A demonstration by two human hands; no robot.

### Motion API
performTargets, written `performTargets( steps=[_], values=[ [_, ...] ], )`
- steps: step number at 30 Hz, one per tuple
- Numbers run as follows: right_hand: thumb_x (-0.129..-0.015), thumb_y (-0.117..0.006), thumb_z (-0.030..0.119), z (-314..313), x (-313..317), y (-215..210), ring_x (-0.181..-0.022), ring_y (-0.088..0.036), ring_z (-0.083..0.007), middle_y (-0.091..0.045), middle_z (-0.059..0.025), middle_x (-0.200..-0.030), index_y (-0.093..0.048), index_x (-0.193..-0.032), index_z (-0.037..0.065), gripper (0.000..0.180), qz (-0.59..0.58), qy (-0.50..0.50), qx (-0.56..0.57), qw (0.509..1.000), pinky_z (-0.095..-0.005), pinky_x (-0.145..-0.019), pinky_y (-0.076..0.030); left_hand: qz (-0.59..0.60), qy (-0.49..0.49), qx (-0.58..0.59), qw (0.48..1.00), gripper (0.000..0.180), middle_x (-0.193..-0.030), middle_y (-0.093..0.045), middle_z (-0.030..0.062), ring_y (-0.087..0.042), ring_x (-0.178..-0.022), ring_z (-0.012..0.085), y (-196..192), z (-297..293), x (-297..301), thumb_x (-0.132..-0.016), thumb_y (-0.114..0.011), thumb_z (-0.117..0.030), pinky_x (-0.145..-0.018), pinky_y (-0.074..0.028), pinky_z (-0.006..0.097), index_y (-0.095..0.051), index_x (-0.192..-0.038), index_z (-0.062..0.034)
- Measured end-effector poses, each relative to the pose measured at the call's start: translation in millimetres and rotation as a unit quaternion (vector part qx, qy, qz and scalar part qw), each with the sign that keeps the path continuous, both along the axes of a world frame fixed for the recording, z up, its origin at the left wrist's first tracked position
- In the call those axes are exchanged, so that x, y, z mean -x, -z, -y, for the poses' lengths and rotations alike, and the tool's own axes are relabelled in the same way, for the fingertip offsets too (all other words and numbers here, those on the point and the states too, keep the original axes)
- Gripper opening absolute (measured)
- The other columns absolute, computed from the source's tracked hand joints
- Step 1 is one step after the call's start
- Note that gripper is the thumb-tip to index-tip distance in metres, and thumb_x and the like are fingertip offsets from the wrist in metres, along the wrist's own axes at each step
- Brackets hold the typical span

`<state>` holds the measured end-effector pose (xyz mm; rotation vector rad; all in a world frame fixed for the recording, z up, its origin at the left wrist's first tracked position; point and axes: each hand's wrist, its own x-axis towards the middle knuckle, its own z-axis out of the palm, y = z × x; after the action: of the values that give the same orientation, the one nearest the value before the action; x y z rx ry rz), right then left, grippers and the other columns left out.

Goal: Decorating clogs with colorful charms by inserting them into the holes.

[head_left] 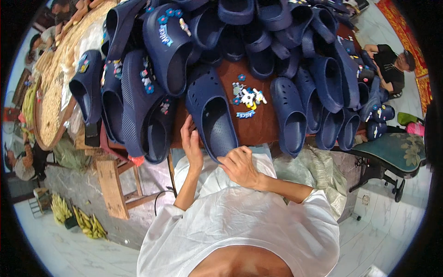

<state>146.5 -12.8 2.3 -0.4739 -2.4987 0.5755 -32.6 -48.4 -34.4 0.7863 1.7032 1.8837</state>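
A navy blue clog (203, 99) without charms on its holed upper lies toe away from me at the table's near edge. My right hand (242, 167) has its curled fingers on the clog's heel. Along the clog's left side rests my left hand (192, 144), its fingers stretched out and apart. Just right of the clog, a small cluster of shoe charms (248, 97), white, yellow and blue, lies on the brown tabletop (260, 127). A decorated navy clog (167, 46) leans in the pile behind, with blue flower charms on it.
Many navy clogs surround the work spot, with a plain clog (290, 115) to the right. A wooden stool (113, 189) stands lower left, and a green-topped chair (392, 154) at right. One person (387, 64) sits at the far right; others are at the left edge.
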Motion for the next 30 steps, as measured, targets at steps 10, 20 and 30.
performTargets(
  steps=[10, 20, 30],
  values=[
    [-0.078, -0.074, 0.015, -13.1, 13.8, 0.9, -0.096, -0.058, -0.0217, -0.062, -0.0027, -0.094, -0.066, -0.104, 0.011, 0.027, -0.036, -0.047, 0.088, 0.994, -0.0408, -0.089, -0.036, -0.141, -0.015, 0.089, 0.986, 0.059, -0.136, -0.050, 0.0196, -0.049, -0.126, 0.0295, 2.8, 0.7, 8.7, -0.084, -0.054, -0.003, -0.108, -0.036, 0.039, -0.043, -0.141, 0.0011],
    [-0.090, -0.063, 0.012, -140.5, 10.7, 14.2, -0.098, -0.055, -0.0317, -0.054, -0.0151, -0.109, -0.056, -0.124, 0.003, 0.036, 0.077, 0.248, -0.020, 0.965, -0.0425, -0.079, -0.042, -0.175, 0.029, 0.140, 0.974, 0.060, -0.136, -0.052, 0.0171, -0.051, -0.128, 0.0271, -30.4, 17.6, 6.8, -0.079, -0.057, 0.002, -0.108, -0.038, 0.034, -0.046, -0.139, 0.0014],
    [-0.082, -0.073, 0.011, -156.6, 25.5, 14.1, -0.092, -0.058, -0.0300, -0.058, -0.0111, -0.100, -0.061, -0.109, 0.005, 0.030, 0.082, 0.253, 0.016, 0.964, -0.0423, -0.076, -0.044, 0.045, 0.060, 0.025, 0.997, 0.025, -0.114, -0.061, 0.0116, -0.059, -0.107, 0.0189, -39.4, 2.1, -45.8, -0.091, -0.052, 0.002, -0.094, -0.046, 0.031, -0.061, -0.114, 0.0032]
  ],
)
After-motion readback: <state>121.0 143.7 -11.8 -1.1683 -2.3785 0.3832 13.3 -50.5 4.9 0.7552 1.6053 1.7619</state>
